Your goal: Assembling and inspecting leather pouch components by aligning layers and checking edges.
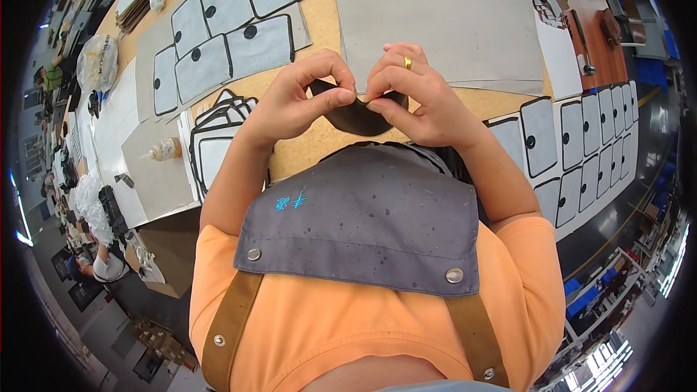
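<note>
Currently both hands pinch a dark curved leather piece (357, 113) above the workbench (319, 0): left hand (298, 101) and right hand (417, 98) closed on its upper edge. Folding evenly likely needs matched thumb pressure, worked gradually along the curve.

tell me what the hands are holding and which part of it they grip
Both hands hold one dark brown, curved leather-like piece. The left hand pinches its upper left edge, the right hand its upper right edge, each between thumb and fingertips.
</note>
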Demonstrator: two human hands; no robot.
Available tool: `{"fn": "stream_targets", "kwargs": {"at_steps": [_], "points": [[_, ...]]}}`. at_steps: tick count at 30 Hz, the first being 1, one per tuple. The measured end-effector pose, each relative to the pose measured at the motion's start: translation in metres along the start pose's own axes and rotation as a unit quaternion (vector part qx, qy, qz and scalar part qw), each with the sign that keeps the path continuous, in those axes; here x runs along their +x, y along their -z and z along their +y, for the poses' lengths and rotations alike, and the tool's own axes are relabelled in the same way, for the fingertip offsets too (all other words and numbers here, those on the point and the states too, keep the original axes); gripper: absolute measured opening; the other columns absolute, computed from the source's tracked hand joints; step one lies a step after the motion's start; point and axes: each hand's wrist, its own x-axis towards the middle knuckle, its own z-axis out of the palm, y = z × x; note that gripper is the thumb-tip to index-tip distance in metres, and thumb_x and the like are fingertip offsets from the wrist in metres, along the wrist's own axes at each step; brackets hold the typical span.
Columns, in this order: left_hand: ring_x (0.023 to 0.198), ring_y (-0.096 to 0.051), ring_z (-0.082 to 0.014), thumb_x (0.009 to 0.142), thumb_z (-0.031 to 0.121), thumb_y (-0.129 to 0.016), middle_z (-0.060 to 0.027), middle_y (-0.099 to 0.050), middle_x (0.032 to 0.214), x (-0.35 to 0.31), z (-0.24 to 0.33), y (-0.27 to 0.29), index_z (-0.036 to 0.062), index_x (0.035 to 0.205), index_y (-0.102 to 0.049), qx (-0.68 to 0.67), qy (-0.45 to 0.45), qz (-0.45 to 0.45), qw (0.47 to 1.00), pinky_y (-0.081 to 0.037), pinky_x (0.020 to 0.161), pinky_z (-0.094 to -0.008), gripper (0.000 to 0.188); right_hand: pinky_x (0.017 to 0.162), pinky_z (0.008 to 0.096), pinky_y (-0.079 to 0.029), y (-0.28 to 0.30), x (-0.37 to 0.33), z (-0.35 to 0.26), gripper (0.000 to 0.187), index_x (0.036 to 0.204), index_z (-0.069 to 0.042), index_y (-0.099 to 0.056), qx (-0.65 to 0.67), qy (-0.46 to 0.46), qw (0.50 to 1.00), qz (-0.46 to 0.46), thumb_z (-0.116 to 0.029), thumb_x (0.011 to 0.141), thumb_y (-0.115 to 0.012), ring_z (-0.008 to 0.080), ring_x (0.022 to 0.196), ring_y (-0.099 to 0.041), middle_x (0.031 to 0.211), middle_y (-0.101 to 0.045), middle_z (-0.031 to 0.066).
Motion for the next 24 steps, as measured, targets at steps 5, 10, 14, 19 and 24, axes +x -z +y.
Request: {"fn": "stream_targets", "kwargs": {"at_steps": [5, 10, 14, 19, 24], "points": [[0.079, -0.050, -0.0127, 0.080, 0.015, -0.065, -0.0011, -0.056, 0.078, 0.003, -0.001, 0.002, 0.0050, 0.079, -0.059, -0.049, 0.011, 0.001, 0.999, -0.038, 0.073, -0.0254, 0.011, 0.102, 0.0430, -0.025, 0.005, 0.007, -0.003, 0.008, 0.079, -0.008, -0.056, -0.047, 0.002, 0.999, -0.003, -0.006, 0.075, -0.062, 0.0158, 0.079, -0.053, 0.077, -0.055, -0.0001], [0.080, -0.051, -0.0168, 0.079, 0.014, -0.064, -0.0016, -0.056, 0.081, 0.003, 0.010, 0.002, 0.0057, 0.081, -0.059, 0.091, -0.035, 0.022, 0.995, -0.036, 0.078, -0.0293, 0.010, 0.102, 0.0420, -0.024, 0.005, 0.006, 0.007, 0.007, 0.080, -0.008, -0.058, -0.037, 0.001, 0.999, -0.013, -0.007, 0.075, -0.063, 0.0152, 0.081, -0.053, 0.077, -0.056, -0.0006], [0.083, -0.051, -0.0209, 0.079, 0.013, -0.063, -0.0027, -0.055, 0.081, 0.002, 0.026, -0.009, 0.0070, 0.084, -0.058, 0.340, -0.060, 0.055, 0.937, -0.033, 0.082, -0.0329, 0.009, 0.098, 0.0383, -0.024, 0.007, 0.006, 0.012, 0.002, 0.079, -0.008, -0.062, -0.030, -0.009, 0.999, -0.004, -0.009, 0.077, -0.062, 0.0189, 0.085, -0.050, 0.077, -0.056, 0.0000], [0.085, -0.048, -0.0221, 0.078, 0.010, -0.061, -0.0029, -0.053, 0.081, -0.002, 0.021, -0.020, 0.0078, 0.084, -0.055, 0.339, -0.053, 0.101, 0.934, -0.031, 0.083, -0.0342, 0.009, 0.097, 0.0379, -0.025, 0.004, 0.009, 0.016, 0.002, 0.076, -0.009, -0.062, -0.009, -0.007, 1.000, -0.002, -0.008, 0.075, -0.064, 0.0186, 0.085, -0.049, 0.074, -0.055, -0.0011], [0.082, -0.047, -0.0201, 0.078, 0.008, -0.061, -0.0025, -0.053, 0.078, 0.006, 0.009, -0.006, 0.0065, 0.080, -0.055, 0.177, -0.065, 0.035, 0.981, -0.032, 0.080, -0.0309, 0.007, 0.102, 0.0420, -0.025, 0.008, 0.011, 0.015, 0.005, 0.074, -0.008, -0.062, 0.010, 0.014, 0.999, -0.034, -0.005, 0.073, -0.066, 0.0139, 0.070, -0.052, 0.069, -0.054, -0.0030]]}}
